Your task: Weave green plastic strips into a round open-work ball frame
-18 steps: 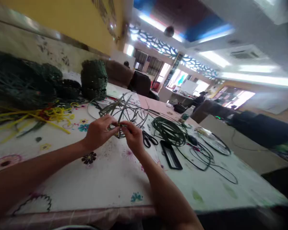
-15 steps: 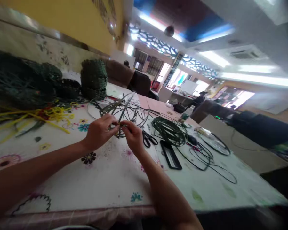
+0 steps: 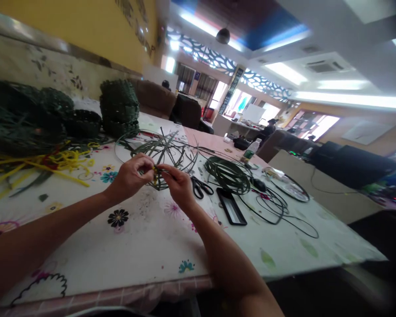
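Over the flowered tablecloth, my left hand (image 3: pixel 132 177) is closed, thumb and fingers pinching a small yellow-and-green woven strip piece (image 3: pixel 156 171). My right hand (image 3: pixel 179 187) pinches the same piece from the other side, its fingertips almost meeting those of the left. Just behind my hands lies a loose tangle of dark green weaving strips (image 3: pixel 171 147), partly hidden by them. Black-handled scissors (image 3: pixel 202 187) rest to the right of my right hand. How the strips cross between my fingertips is too small to make out.
Dark green woven baskets (image 3: pixel 119 108) stand at the back left, with yellow strips (image 3: pixel 66 164) before them. On the right lie a coil of green strip (image 3: pixel 227 175), a black rectangular frame (image 3: pixel 231 207) and a plastic bottle (image 3: pixel 251 150). A person (image 3: pixel 269 127) is far back.
The view has shifted slightly, so everything sits a little further left. My hands stay pinched together; the right fingers look straighter, and more yellow shows between the fingertips.
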Available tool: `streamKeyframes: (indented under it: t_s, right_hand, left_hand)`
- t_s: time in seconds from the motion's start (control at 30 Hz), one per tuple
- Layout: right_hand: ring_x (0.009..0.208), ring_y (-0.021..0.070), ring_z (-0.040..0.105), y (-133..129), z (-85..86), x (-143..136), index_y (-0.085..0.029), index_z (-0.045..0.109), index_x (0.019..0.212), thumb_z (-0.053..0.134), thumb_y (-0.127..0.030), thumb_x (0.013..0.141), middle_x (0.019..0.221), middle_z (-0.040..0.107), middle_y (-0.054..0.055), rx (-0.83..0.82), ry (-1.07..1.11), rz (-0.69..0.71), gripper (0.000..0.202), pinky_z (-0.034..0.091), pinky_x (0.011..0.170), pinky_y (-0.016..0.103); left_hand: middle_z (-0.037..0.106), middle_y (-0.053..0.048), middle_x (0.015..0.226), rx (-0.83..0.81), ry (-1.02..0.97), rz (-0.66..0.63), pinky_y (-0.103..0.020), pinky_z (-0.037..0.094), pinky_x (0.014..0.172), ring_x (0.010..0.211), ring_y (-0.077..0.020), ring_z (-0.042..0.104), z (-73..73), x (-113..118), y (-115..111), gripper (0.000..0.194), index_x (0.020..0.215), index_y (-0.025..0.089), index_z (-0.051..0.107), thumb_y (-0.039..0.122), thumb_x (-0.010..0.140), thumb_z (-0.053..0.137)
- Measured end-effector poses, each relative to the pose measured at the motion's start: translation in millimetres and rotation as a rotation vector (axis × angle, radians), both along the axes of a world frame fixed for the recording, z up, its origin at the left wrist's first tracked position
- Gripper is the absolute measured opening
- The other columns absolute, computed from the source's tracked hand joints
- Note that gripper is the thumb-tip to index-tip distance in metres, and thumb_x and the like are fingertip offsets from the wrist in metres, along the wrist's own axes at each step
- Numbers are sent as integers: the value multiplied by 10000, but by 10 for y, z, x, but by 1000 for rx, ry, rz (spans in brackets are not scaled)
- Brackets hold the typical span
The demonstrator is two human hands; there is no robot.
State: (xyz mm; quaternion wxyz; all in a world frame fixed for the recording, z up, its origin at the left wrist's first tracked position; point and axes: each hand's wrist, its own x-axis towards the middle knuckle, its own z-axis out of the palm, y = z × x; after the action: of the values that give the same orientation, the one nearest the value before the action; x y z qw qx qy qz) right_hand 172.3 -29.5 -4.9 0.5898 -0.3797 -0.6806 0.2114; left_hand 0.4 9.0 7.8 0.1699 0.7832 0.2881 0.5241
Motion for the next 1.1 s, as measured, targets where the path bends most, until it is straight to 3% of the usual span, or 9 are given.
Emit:
streamKeyframes:
  t_s: [0.3, 0.43, 0.6, 0.8, 0.97, 1.1]
  right_hand:
    - [844, 148, 722, -5, 18, 33, -248, 778, 900, 598, -212, 885, 881, 776, -2, 20, 7, 81, 185, 570, 801, 282]
    - [816, 144, 722, -10, 27, 49, -238, 779, 914, 587, -202, 888, 867, 776, 3, 35, -22, 50, 197, 567, 764, 262]
    - [761, 138, 710, -25, 20, 91, -236, 785, 919, 528, -119, 860, 832, 767, 13, 74, -257, 10, 288, 549, 739, 254]
    - [750, 135, 686, 24, -34, 98, -210, 752, 836, 548, -185, 866, 811, 746, 17, -5, -87, 65, 208, 546, 737, 259]
    - [811, 139, 672, 33, -19, 62, -216, 704, 819, 563, -262, 887, 843, 717, 15, -13, -3, 92, 162, 548, 779, 278]
    - [732, 130, 649, -4, 2, 56, -244, 692, 1043, 582, -271, 882, 783, 698, -16, -75, 1, 56, 196, 549, 735, 267]
  left_hand:
    - [636, -51, 933, -112, -7, -82, -286, 480, 748, 863, -165, 605, 59, -42, -25, 147, 821, 167, 630, 296, 862, 572]
    - [633, -46, 934, -126, -4, -96, -288, 481, 781, 888, -171, 604, 63, -37, -23, 162, 840, 172, 640, 315, 871, 572]
    - [624, -37, 925, -150, -12, -67, -282, 475, 781, 881, -167, 599, 49, -26, -32, 152, 845, 177, 631, 318, 876, 581]
    - [633, -33, 966, -42, 44, -78, -277, 481, 733, 816, -152, 596, 47, -53, -27, 183, 896, 197, 633, 380, 899, 625]
    - [634, -62, 1014, 170, 105, -58, -286, 482, 636, 678, -132, 538, -12, -55, 8, 238, 908, 198, 591, 408, 850, 687]
    - [649, -73, 1011, 225, 93, -4, -297, 499, 646, 683, -143, 569, -27, -40, 15, 161, 905, 204, 599, 365, 901, 608]
